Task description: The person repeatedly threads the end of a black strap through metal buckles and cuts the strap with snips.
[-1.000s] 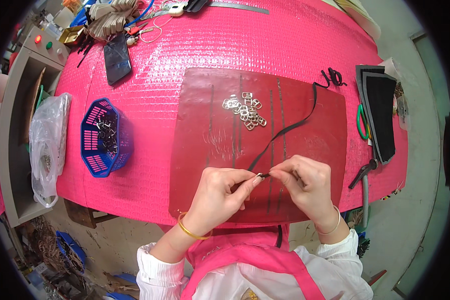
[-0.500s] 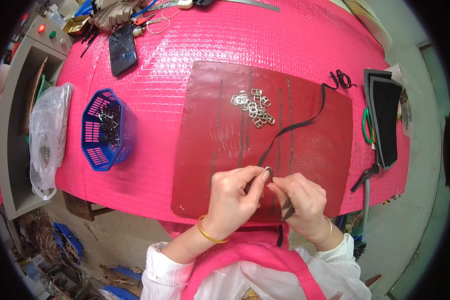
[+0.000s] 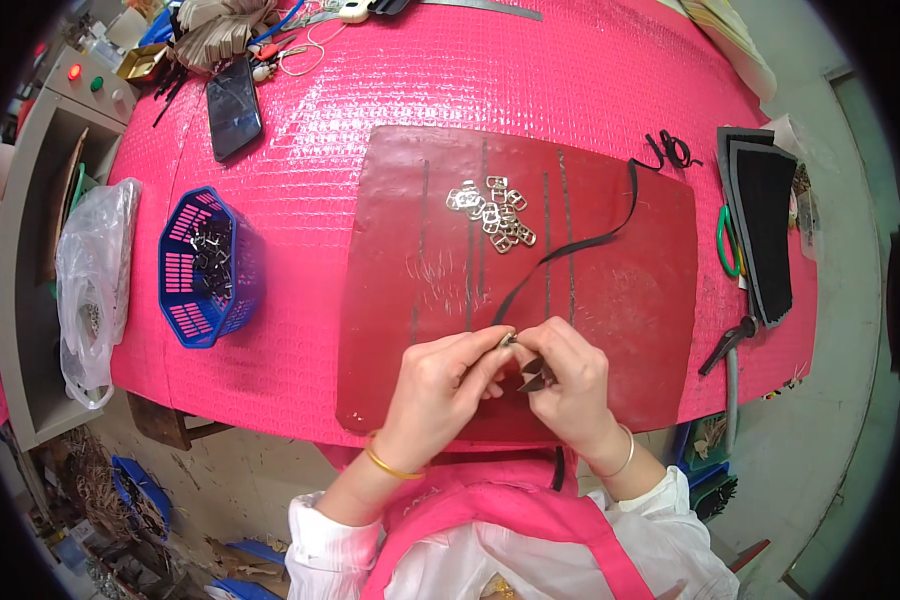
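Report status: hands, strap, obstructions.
Left grip pinching small metal piece; right grip on black strap, which trails across red mat. Buckle pile ahead, apart from both.

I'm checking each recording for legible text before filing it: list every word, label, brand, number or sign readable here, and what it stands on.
None can be read in this view.
Pink apron: any marks too blurred to read.
Phone: dark screen, no legible text.
Grey control box: any labels too small to read.
Metal buckles: too small to tell.
Black strap: no lettering visible.
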`<state>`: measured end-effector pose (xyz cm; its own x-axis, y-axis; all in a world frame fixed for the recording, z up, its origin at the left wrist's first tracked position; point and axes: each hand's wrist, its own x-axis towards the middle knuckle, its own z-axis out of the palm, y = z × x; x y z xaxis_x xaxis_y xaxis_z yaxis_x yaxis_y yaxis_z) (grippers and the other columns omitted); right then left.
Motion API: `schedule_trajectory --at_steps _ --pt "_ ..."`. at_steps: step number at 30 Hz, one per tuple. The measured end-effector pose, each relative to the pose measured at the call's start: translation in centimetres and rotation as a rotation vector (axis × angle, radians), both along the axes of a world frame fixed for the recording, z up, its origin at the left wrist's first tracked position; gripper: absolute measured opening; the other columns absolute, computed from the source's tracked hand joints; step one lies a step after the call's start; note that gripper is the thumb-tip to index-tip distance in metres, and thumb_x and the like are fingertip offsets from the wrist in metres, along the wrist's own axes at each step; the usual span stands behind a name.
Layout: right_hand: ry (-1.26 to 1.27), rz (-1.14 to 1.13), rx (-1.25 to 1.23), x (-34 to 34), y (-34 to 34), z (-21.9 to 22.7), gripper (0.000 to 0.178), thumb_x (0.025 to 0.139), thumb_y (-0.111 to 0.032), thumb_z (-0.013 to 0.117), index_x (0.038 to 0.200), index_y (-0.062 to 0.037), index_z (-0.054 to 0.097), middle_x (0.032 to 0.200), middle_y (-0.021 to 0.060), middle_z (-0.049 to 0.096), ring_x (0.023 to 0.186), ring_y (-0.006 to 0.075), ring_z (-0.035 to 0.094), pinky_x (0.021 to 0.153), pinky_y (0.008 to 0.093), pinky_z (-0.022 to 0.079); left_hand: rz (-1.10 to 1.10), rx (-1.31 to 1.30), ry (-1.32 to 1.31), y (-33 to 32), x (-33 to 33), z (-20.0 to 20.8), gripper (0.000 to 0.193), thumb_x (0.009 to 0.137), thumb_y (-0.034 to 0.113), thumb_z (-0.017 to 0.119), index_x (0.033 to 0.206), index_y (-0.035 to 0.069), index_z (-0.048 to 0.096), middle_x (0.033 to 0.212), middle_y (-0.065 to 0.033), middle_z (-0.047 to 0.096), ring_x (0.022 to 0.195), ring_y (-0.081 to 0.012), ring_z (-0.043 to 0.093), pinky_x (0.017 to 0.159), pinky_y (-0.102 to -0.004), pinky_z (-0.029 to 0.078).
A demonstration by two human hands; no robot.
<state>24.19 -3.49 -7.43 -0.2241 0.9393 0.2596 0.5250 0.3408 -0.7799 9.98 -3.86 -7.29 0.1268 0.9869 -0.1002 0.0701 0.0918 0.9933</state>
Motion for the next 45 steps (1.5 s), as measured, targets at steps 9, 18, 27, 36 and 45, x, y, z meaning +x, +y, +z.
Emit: schedule_trajectory --at_steps 9,18,27,36,45 --pt "-0.01 0.141 0.058 0.9 0.6 0.1 0.016 0.068 0.006 0.061 0.081 -0.002 0.057 0.067 0.0096 0.052 0.053 0.0183 0.051 0.044 0.0274 0.039 -0.207 0.411 0.378 1.5 -2.4 -0.9 0.017 0.068 0.013 0.07 0.08 0.003 0.064 0.061 -0.0087 0.058 0.051 -0.0196 0.057 0.044 -0.0278 0.044" --pt "0.465 0.404 -0.544 2.2 2.6 1.6 0.012 0.077 0.002 0.058 0.087 -0.0016 0.063 0.071 0.0032 0.061 0.055 0.0046 0.052 0.045 0.0187 0.038 -0.357 0.232 0.048 2.5 -3.0 -1.1 0.015 0.071 0.013 0.069 0.079 0.001 0.065 0.06 -0.0056 0.061 0.045 -0.0105 0.057 0.04 -0.0221 0.044" --pt "0.099 0.329 -0.203 1.4 1.8 2.7 0.014 0.075 0.002 0.059 0.089 -0.0008 0.059 0.073 0.0058 0.06 0.055 0.0087 0.055 0.049 0.0231 0.046 -0.386 0.084 -0.07 2.4 -2.9 -0.9 0.014 0.071 0.012 0.069 0.078 0.0 0.065 0.06 -0.0071 0.062 0.046 -0.0114 0.058 0.04 -0.0218 0.045" --pt "0.289 0.103 -0.22 0.2 1.0 0.0 0.009 0.074 -0.002 0.066 0.082 0.0005 0.061 0.065 0.0038 0.06 0.05 0.0054 0.048 0.044 0.0192 0.039 -0.435 0.349 0.584 1.6 -2.6 1.9 0.026 0.067 0.007 0.069 0.091 0.0 0.061 0.083 -0.0125 0.061 0.064 -0.0204 0.061 0.054 -0.0291 0.048" --pt "0.94 -0.12 -0.801 -1.2 -2.1 -1.5 0.013 0.086 -0.012 0.055 0.08 -0.0004 0.055 0.063 0.0034 0.056 0.044 0.0034 0.042 0.039 0.017 0.03 0.183 -0.161 -0.164 -2.0 0.2 -0.4 0.016 0.075 -0.001 0.063 0.09 -0.005 0.062 0.092 -0.0083 0.058 0.069 -0.0104 0.058 0.061 -0.0216 0.049"
